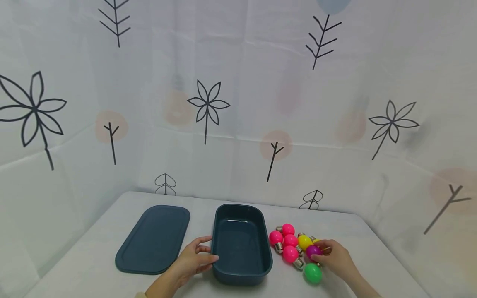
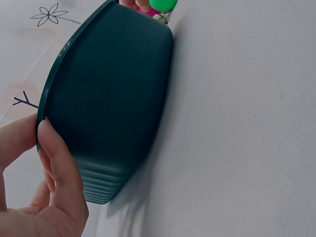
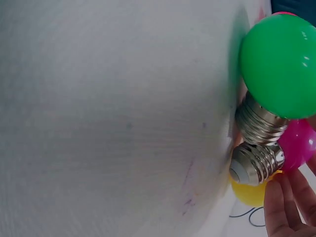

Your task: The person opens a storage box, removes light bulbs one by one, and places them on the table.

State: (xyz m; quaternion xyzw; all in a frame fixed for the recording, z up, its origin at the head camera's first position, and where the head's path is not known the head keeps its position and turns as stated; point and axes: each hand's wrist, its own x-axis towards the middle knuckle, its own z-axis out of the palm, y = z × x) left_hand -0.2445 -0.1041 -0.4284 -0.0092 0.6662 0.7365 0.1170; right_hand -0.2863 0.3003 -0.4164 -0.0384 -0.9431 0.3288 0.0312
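Note:
A deep dark blue-green plastic box (image 1: 242,275) stands on the table, its top uncovered. My left hand (image 1: 193,258) grips the box's left rim; in the left wrist view the fingers (image 2: 59,153) pinch that edge. To the right of the box, my right hand (image 1: 337,258) holds a purple light bulb (image 1: 313,251) between thumb and fingers. Its metal screw base (image 3: 254,163) shows in the right wrist view, beside a green bulb (image 3: 281,64). Several pink bulbs (image 1: 290,254) and a yellow bulb (image 1: 304,242) lie close around it, with another yellow one partly hidden by the fingers.
A flat dark lid (image 1: 154,240) of matching colour lies left of the box. The white table (image 1: 93,256) ends at a hanging cloth (image 1: 238,165) printed with plants, which surrounds its back and sides.

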